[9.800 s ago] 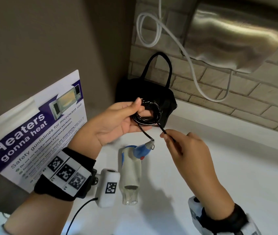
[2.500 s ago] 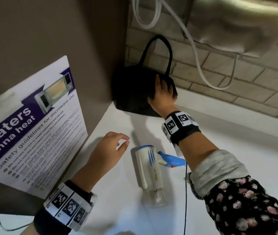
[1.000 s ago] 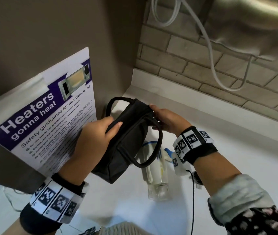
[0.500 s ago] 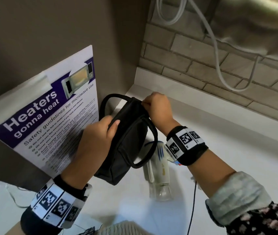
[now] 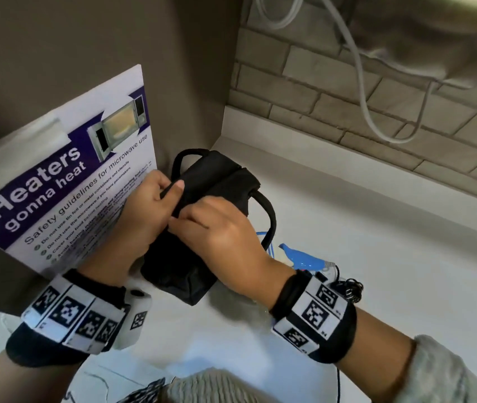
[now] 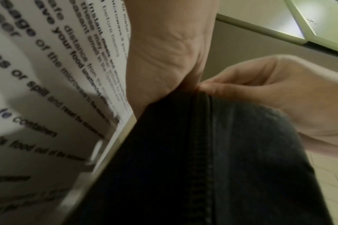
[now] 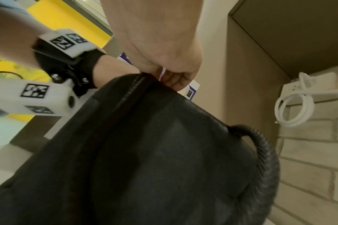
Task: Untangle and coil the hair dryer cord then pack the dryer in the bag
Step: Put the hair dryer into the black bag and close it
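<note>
- We see a black bag (image 5: 211, 193) held up above a white counter (image 5: 376, 257), close to the corner where a brown wall meets a brick wall (image 5: 405, 117).
- The bag's zip (image 6: 200, 152) runs closed along the stretch in view; we cannot tell what, if anything, is inside.
- Our left hand (image 5: 144, 210) grips the bag's left side. Its fingers are curled round the fabric, and the thumb presses one black strap (image 5: 179, 161) against the bag.
- Our right hand (image 5: 219, 231) sits on top of the bag, touching the left hand. Its fingers are drawn together in a pinch at the near end of the zip; the zip pull itself is hidden.
- The second strap (image 5: 269, 216) loops free off the bag's right side.
- The dryer (image 5: 301, 257) lies on the counter under and to the right of the bag, outside it. Only its blue handle and a bit of pale body show past the right hand, and neither hand touches it.
- The dryer's dark cord (image 5: 350, 286) lies bunched on the counter just beyond the right wrist.
- A microwave safety poster (image 5: 65, 181) stands just left of the bag.
- A white cable (image 5: 362, 82) hangs in loops on the brick wall.
</note>
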Demonstrator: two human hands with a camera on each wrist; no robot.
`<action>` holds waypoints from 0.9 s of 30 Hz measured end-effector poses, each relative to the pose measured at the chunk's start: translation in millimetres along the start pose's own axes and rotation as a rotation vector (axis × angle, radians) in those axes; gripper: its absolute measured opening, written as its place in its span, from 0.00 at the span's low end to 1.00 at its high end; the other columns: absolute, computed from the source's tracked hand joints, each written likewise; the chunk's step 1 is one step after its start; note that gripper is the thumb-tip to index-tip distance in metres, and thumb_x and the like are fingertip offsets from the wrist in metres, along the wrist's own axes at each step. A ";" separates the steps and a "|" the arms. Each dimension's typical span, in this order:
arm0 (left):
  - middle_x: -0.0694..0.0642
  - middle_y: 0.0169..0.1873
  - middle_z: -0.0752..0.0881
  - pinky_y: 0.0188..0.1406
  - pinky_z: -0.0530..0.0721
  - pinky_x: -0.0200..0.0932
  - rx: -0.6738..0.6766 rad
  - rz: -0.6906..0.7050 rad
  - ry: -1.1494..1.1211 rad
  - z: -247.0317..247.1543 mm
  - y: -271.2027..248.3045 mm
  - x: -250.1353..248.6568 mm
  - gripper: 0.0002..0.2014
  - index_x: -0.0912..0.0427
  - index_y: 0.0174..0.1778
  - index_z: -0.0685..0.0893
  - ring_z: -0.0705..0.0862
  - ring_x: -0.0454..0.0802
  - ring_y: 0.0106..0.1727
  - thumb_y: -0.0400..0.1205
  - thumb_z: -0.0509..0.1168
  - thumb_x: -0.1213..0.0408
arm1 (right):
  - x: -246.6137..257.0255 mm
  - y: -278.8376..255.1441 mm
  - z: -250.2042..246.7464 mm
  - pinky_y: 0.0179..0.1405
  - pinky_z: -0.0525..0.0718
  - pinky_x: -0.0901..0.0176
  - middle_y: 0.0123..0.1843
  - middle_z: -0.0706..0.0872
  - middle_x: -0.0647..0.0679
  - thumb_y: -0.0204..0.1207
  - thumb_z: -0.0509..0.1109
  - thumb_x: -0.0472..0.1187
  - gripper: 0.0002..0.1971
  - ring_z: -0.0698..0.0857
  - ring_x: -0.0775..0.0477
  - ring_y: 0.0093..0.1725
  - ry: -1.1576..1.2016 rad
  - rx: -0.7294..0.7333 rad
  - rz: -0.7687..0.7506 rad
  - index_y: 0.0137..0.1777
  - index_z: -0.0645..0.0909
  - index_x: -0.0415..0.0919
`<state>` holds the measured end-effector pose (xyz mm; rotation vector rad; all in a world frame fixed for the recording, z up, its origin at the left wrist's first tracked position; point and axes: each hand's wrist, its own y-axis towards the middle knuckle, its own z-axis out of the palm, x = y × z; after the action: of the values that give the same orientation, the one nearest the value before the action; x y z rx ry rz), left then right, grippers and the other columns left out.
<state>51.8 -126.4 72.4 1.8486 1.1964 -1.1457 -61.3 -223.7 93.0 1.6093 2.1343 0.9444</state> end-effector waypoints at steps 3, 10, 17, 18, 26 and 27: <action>0.53 0.28 0.73 0.37 0.66 0.45 0.009 0.040 0.115 0.6 1.3 -9.8 0.11 0.61 0.44 0.75 0.73 0.54 0.34 0.83 0.62 0.56 | 16.2 -12.8 6.9 0.37 0.74 0.48 0.29 0.81 0.39 0.76 0.70 0.30 0.10 0.78 0.38 0.32 0.122 -0.026 -0.030 0.32 0.84 0.31; 0.55 0.31 0.74 0.33 0.64 0.47 0.061 0.025 0.210 3.3 3.9 -21.9 0.12 0.62 0.48 0.75 0.73 0.52 0.35 0.85 0.59 0.55 | 37.1 -60.6 42.0 0.28 0.70 0.56 0.26 0.78 0.47 0.62 0.69 0.24 0.12 0.76 0.43 0.29 -0.182 0.360 -0.172 0.25 0.78 0.40; 0.65 0.44 0.84 0.43 0.74 0.50 0.024 0.170 0.406 0.9 -4.5 -25.4 0.15 0.65 0.56 0.79 0.82 0.64 0.48 0.84 0.61 0.55 | 40.7 -48.6 24.1 0.20 0.58 0.59 0.34 0.82 0.43 0.65 0.70 0.28 0.06 0.79 0.40 0.28 0.004 0.507 0.089 0.33 0.81 0.39; 0.65 0.43 0.85 0.42 0.75 0.52 -0.005 0.227 0.446 -0.3 -11.0 -28.8 0.15 0.64 0.56 0.79 0.82 0.65 0.47 0.84 0.61 0.55 | 39.6 -47.2 15.7 0.20 0.62 0.59 0.37 0.83 0.45 0.70 0.70 0.33 0.04 0.81 0.41 0.30 -0.004 0.511 0.123 0.38 0.84 0.41; 0.58 0.55 0.85 0.62 0.77 0.54 0.003 0.814 0.392 25.0 -70.0 -66.5 0.06 0.61 0.50 0.84 0.81 0.58 0.60 0.83 0.63 0.64 | -25.4 -95.0 -76.8 0.41 0.84 0.54 0.44 0.83 0.51 0.78 0.68 0.43 0.12 0.85 0.50 0.41 0.021 0.184 0.716 0.59 0.84 0.52; 0.56 0.56 0.85 0.62 0.77 0.54 0.096 0.862 0.398 34.9 -75.8 -65.1 0.06 0.59 0.51 0.84 0.80 0.56 0.61 0.83 0.63 0.64 | -38.7 -109.9 -84.4 0.44 0.83 0.55 0.45 0.82 0.50 0.77 0.70 0.43 0.13 0.85 0.50 0.42 -0.034 0.192 0.779 0.61 0.83 0.52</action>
<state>-42.7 -151.3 113.1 2.3679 0.4004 -0.3618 -179.8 -303.6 77.0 2.6107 1.5965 0.9002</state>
